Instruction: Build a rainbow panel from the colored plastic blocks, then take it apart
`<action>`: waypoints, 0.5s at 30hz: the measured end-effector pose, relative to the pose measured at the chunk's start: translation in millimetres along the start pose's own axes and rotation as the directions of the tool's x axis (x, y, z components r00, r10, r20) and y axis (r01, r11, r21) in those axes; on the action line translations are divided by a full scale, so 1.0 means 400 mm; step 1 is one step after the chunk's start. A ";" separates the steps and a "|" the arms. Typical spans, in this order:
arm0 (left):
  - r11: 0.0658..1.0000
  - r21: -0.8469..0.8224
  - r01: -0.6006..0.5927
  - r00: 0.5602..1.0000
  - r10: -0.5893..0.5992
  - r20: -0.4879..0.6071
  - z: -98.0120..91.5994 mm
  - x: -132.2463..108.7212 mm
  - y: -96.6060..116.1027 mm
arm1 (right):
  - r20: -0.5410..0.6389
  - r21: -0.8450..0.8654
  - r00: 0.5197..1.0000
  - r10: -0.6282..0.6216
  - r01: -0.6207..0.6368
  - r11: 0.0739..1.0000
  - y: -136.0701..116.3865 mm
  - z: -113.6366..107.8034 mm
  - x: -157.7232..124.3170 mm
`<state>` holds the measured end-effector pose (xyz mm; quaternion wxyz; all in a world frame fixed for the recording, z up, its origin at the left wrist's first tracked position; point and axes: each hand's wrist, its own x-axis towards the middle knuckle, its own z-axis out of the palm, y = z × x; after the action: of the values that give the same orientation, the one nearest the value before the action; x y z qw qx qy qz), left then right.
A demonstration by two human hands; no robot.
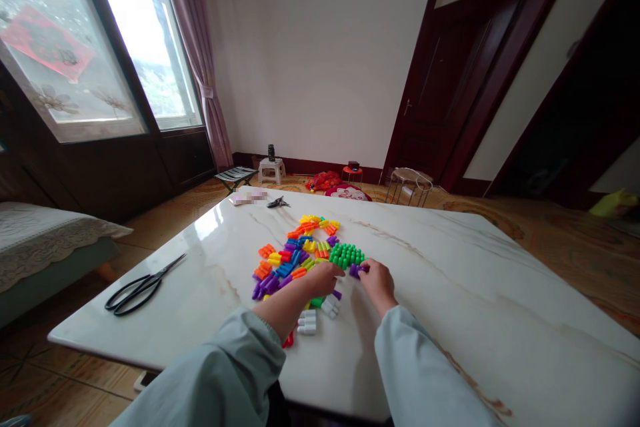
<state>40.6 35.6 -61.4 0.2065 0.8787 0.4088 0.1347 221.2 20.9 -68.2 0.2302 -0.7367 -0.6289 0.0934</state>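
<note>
My right hand (379,285) is closed, its thumb and fingers pinching a purple toy building block (355,271) at the right edge of the green blocks. Those green blocks (346,255) form a compact, knobbly group on the table. Just left of it, my left hand (324,279) reaches over the pile with its fingers curled in; whatever they grip is hidden. Multicoloured blocks (285,268) lie to the left and beyond that hand. White blocks (307,321) lie near my left forearm, and a red block (289,340) is partly covered by the sleeve.
Black-handled scissors (145,285) lie on the left of the marble-look table (450,280). Small dark pliers (278,202) rest near its far edge, beside a blurred pinkish item (249,197). Beyond stand a white stool (271,170) and a round stool (409,180).
</note>
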 end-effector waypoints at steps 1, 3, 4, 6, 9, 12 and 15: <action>1.000 0.005 -0.005 1.000 0.005 0.004 0.001 0.003 0.008 | 0.009 0.000 1.000 0.001 -0.001 1.000 -0.001 -0.001 -0.001; 1.000 0.022 -0.020 1.000 0.020 0.016 0.003 0.008 0.020 | 0.019 -0.003 1.000 0.004 -0.004 1.000 -0.002 -0.001 -0.002; 0.999 0.032 -0.028 0.999 0.027 0.021 0.005 0.011 0.024 | 0.020 -0.005 1.000 0.004 -0.004 1.000 -0.002 0.000 -0.002; 0.998 0.057 -0.032 0.999 0.030 0.026 0.008 0.015 0.027 | 0.016 -0.003 1.000 0.001 -0.001 1.000 -0.002 0.002 -0.002; 0.995 0.100 -0.011 1.000 0.008 0.029 0.012 0.018 0.026 | 0.011 0.000 1.000 -0.010 0.010 1.000 -0.003 0.005 -0.001; 0.992 0.123 0.002 1.000 -0.005 0.024 0.016 0.020 0.022 | 0.014 -0.013 1.000 -0.026 0.026 1.000 -0.006 0.008 0.000; 0.991 0.133 0.005 1.000 -0.008 0.020 0.017 0.019 0.019 | 0.009 -0.033 0.999 -0.045 0.045 0.998 -0.010 0.013 0.005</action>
<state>53.1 35.3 -63.2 0.1522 0.8906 0.4174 0.0973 216.0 24.3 -70.7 0.2173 -0.7258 -0.6476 0.0809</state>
